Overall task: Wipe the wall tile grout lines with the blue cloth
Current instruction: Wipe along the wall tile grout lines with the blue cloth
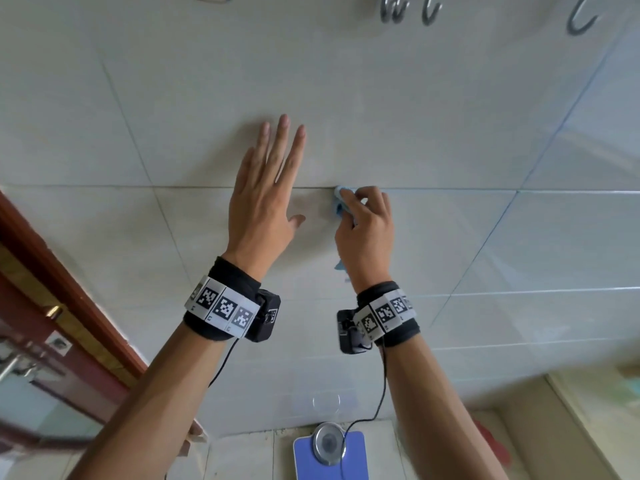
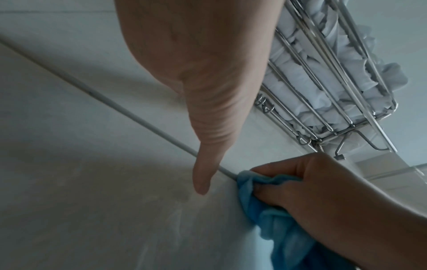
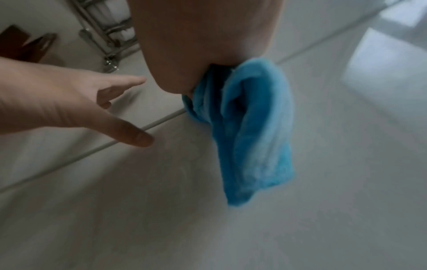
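Blue cloth (image 1: 338, 202) bunched in the right hand (image 1: 365, 233) presses the horizontal grout line (image 1: 450, 189) from the head view, flat open left hand (image 1: 266, 195) beside it; wrist views show cloth hanging below the fingers, line running sideways.

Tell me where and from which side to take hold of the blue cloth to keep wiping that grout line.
Grip the cloth at its bunched top, as the right hand does now, coming square at the wall with fingertips behind the wad. That part presses on the grout line; the loose tail hangs below and would probably just flap. The left hand lies flat on the tile beside it.
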Demonstrator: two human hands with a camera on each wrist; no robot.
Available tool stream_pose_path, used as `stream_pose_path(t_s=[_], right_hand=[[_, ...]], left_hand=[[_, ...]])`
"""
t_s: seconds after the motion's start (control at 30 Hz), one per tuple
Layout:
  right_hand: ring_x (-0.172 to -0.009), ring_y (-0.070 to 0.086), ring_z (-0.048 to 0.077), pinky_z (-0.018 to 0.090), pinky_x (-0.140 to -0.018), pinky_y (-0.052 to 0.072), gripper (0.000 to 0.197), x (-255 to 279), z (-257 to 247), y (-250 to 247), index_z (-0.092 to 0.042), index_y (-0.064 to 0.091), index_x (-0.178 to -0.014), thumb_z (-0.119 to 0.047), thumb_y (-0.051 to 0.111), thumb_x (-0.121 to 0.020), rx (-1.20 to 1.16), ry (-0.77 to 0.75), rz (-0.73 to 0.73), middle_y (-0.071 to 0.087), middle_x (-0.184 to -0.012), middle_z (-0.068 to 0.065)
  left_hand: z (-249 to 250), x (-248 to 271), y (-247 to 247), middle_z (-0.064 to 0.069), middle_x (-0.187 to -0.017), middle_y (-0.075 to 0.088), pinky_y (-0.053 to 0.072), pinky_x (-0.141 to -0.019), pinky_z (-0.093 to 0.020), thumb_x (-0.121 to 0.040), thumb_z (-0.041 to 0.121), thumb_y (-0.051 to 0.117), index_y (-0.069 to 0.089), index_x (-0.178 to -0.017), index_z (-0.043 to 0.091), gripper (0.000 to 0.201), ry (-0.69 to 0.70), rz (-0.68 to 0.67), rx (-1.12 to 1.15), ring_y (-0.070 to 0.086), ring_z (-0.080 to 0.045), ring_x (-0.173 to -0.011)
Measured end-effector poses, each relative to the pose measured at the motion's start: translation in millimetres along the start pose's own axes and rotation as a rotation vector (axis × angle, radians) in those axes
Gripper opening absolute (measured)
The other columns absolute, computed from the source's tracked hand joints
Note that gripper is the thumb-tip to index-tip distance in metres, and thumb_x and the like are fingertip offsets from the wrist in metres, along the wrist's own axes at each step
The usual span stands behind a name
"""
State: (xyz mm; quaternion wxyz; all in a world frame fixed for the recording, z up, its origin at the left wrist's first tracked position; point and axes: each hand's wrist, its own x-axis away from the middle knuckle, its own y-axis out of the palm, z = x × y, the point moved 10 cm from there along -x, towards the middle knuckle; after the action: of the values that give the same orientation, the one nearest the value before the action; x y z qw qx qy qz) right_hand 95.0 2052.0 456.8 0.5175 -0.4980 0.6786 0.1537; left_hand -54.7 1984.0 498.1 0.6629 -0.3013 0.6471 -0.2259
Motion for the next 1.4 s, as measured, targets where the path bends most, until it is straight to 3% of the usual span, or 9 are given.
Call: stream_pose_path(t_s=[0.2, 0.37, 0.63, 0.8, 0.9, 1.0, 1.17, 1.3, 1.4], right_hand=[[-0.087, 0.058, 0.029, 0.039, -0.064, 0.051, 0.042, -1.1, 27.4, -17.5, -0.009, 0.080, -0.106, 0.016, 0.061, -0.078, -0.039, 0.137, 0.076, 0.063, -0.094, 0.005], [-0.083, 0.058, 0.030, 0.039, -0.059, 0.050, 0.038, -12.0, 1.2, -7.5, -0.006, 0.079, -0.098, 0.014, 0.056, -0.075, -0.043, -0.098, -0.082, 0.061, -0.093, 0.009], [-0.088, 0.059, 0.028, 0.039, -0.067, 0.052, 0.040, -1.0, 33.0, -13.9, -0.008, 0.079, -0.106, 0.013, 0.058, -0.079, -0.126, 0.176, 0.054, 0.059, -0.095, 0.006], [-0.091, 0.060, 0.029, 0.033, -0.064, 0.050, 0.038, -6.8, 30.4, -21.5, -0.012, 0.080, -0.108, 0.009, 0.060, -0.084, -0.077, 0.039, -0.037, 0.064, -0.098, 0.007], [-0.090, 0.058, 0.027, 0.038, -0.069, 0.051, 0.040, -10.5, 76.8, -53.5, -0.012, 0.081, -0.107, 0.008, 0.058, -0.083, -0.037, 0.195, 0.096, 0.063, -0.097, 0.007], [-0.088, 0.058, 0.029, 0.039, -0.070, 0.051, 0.039, -3.9, 80.3, -53.3, -0.010, 0.080, -0.108, 0.008, 0.060, -0.081, -0.043, 0.276, 0.167, 0.060, -0.094, 0.008], [-0.093, 0.059, 0.027, 0.028, -0.069, 0.046, 0.034, -7.4, 60.0, -42.8, -0.011, 0.080, -0.111, 0.007, 0.065, -0.086, -0.003, 0.114, 0.010, 0.063, -0.098, 0.004], [-0.093, 0.058, 0.026, 0.023, -0.074, 0.042, 0.036, -14.0, 114.0, -84.1, -0.012, 0.081, -0.110, 0.006, 0.061, -0.086, 0.073, 0.263, 0.144, 0.063, -0.096, 0.005], [-0.088, 0.055, 0.025, 0.028, -0.072, 0.043, 0.038, -5.7, 117.9, -82.1, -0.010, 0.080, -0.110, 0.010, 0.062, -0.082, 0.086, 0.316, 0.242, 0.060, -0.094, 0.006]], left_hand=[[12.5, -4.5, 3.4, -0.007, -0.176, -0.002, 0.011, -0.131, -0.041, -0.069, 0.032, 0.096, 0.003, -0.168, 0.016, 0.137, -0.033, 0.011, -0.019, -0.002, -0.029, -0.162], [22.3, -7.9, 7.5, -0.010, -0.176, -0.001, 0.015, -0.131, -0.045, -0.069, 0.034, 0.095, 0.003, -0.168, 0.013, 0.137, -0.028, -0.002, -0.058, -0.001, -0.030, -0.162], [17.2, -6.2, 10.9, -0.007, -0.176, -0.001, 0.015, -0.131, -0.042, -0.064, 0.032, 0.098, 0.002, -0.168, 0.014, 0.142, -0.024, -0.054, -0.126, -0.002, -0.027, -0.162], [19.2, -4.5, 11.2, -0.008, -0.176, -0.001, 0.015, -0.130, -0.043, -0.064, 0.029, 0.097, 0.003, -0.168, 0.013, 0.141, -0.015, -0.056, -0.124, -0.001, -0.028, -0.162], [19.0, -3.9, 11.9, -0.008, -0.176, -0.002, 0.016, -0.130, -0.043, -0.062, 0.025, 0.098, 0.002, -0.168, 0.013, 0.143, -0.013, -0.053, -0.123, -0.001, -0.029, -0.162], [22.0, -4.9, 14.0, -0.010, -0.176, -0.003, 0.014, -0.131, -0.044, -0.063, 0.026, 0.098, 0.000, -0.167, 0.012, 0.143, -0.011, -0.055, -0.109, -0.003, -0.031, -0.162], [26.6, -7.6, 15.2, -0.011, -0.175, -0.004, 0.010, -0.132, -0.044, -0.067, 0.032, 0.097, -0.001, -0.167, 0.013, 0.142, -0.038, -0.036, -0.082, -0.003, -0.033, -0.162], [28.2, -7.6, 18.1, -0.011, -0.175, -0.003, 0.013, -0.131, -0.045, -0.063, 0.033, 0.098, -0.002, -0.167, 0.013, 0.145, -0.051, -0.016, -0.081, -0.002, -0.035, -0.162], [33.0, -8.7, 22.4, -0.012, -0.175, -0.002, 0.010, -0.131, -0.044, -0.064, 0.038, 0.098, 0.000, -0.167, 0.013, 0.145, -0.071, -0.002, -0.051, 0.000, -0.037, -0.161]])
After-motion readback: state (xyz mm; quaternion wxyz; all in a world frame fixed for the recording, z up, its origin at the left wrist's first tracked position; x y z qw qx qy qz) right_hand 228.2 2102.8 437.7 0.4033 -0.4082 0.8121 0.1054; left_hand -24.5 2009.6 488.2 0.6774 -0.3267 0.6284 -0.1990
